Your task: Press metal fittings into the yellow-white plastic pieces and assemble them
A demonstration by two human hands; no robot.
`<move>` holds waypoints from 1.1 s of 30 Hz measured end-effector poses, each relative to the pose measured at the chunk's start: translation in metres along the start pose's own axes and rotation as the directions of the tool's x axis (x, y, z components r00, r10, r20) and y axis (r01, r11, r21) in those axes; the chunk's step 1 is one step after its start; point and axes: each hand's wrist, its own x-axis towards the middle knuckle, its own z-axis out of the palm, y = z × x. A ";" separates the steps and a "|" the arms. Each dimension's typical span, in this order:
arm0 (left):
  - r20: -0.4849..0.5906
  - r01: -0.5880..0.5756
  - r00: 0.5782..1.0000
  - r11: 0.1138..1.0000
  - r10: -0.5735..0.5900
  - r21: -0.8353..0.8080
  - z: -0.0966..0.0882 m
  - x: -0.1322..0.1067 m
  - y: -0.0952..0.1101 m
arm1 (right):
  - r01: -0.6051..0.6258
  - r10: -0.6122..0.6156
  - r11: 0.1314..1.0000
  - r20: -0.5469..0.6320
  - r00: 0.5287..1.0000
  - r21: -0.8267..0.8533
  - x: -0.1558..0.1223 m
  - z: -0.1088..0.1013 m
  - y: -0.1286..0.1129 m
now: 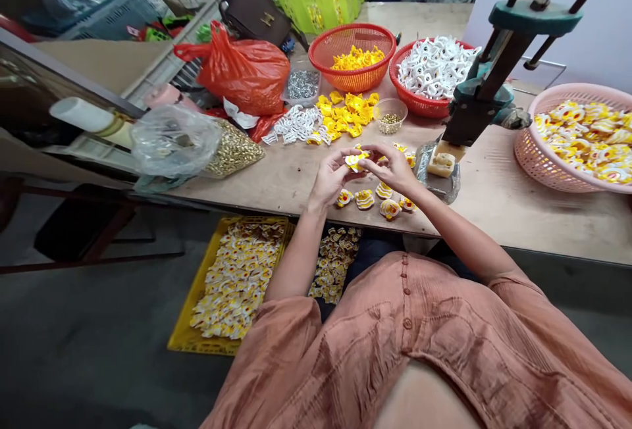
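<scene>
My left hand (332, 177) and my right hand (392, 167) meet above the wooden table (518, 205), both pinching one small yellow-and-white plastic piece (354, 162) between their fingertips. Just below my hands, several finished yellow-and-white pieces (365, 199) lie in a short row near the table's front edge. A loose heap of yellow parts (345, 113) and a heap of white parts (296, 124) lie farther back on the table.
A hand press (486, 97) stands right of my hands. Behind are a red basket of yellow parts (353, 59), a red basket of white parts (434, 70) and a small bowl (390, 115). A pink basket (582, 136) sits far right. A yellow crate (232, 284) lies on the floor.
</scene>
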 end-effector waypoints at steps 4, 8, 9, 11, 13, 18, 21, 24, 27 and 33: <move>-0.006 0.021 1.000 0.991 -0.022 -0.135 0.017 -0.015 -0.005 | -0.014 0.010 0.999 -0.086 0.996 -0.042 -0.010 -0.004 -0.009; -0.032 0.015 0.999 0.998 -0.017 -0.066 0.031 -0.024 -0.009 | 0.036 -0.040 0.997 -0.057 0.998 -0.069 -0.025 -0.016 -0.016; -0.022 0.010 1.000 0.999 -0.011 -0.045 0.035 -0.026 -0.010 | 0.050 -0.055 0.996 -0.060 0.997 -0.077 -0.027 -0.019 -0.017; -0.003 0.000 1.000 1.000 0.000 -0.026 0.042 -0.028 -0.009 | 0.068 -0.075 0.993 -0.062 0.995 -0.096 -0.031 -0.023 -0.019; -0.007 -0.007 1.000 1.000 0.007 -0.023 0.045 -0.029 -0.009 | 0.079 -0.085 0.991 -0.055 0.995 -0.106 -0.034 -0.023 -0.021; -0.021 -0.041 0.999 0.997 0.042 0.063 0.024 -0.029 -0.012 | 0.124 -0.129 0.988 -0.041 0.991 -0.090 -0.032 -0.019 -0.019; -0.169 -0.109 0.970 0.931 0.177 0.349 -0.020 -0.019 -0.016 | 0.066 -0.061 0.980 0.032 0.998 -0.189 -0.020 -0.019 -0.006; -0.247 -0.044 0.931 0.754 0.269 0.655 -0.074 -0.002 -0.021 | -0.026 0.080 0.915 0.119 0.990 -0.403 0.000 -0.014 0.008; -0.232 0.053 0.950 0.622 0.210 0.782 -0.111 0.012 -0.024 | -0.001 0.179 0.788 0.228 0.957 -0.615 0.018 0.006 0.017; -0.176 -0.055 0.916 0.548 0.361 0.835 -0.086 0.006 -0.024 | 0.028 0.281 0.688 0.302 0.911 -0.725 0.035 0.036 0.024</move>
